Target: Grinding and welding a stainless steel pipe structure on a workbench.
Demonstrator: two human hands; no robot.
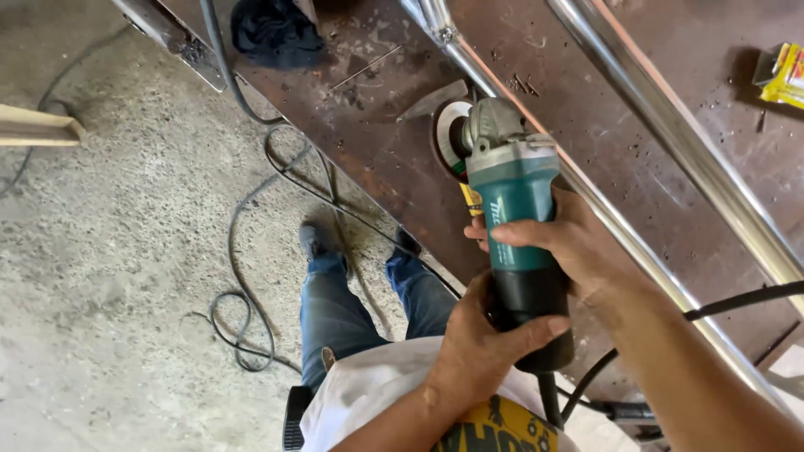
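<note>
Both hands clamp a teal and black angle grinder [517,226]: the right hand [578,243] wraps its teal body, the left hand [477,343] its black rear. The grinder's disc sits beside a shiny steel tube [586,192] on the rusty brown steel tabletop [377,142], near the tabletop's edge; bare concrete floor [126,251] lies beyond.

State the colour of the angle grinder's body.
The angle grinder has a teal-green body with a black rear grip, clearest in the head view.
</note>
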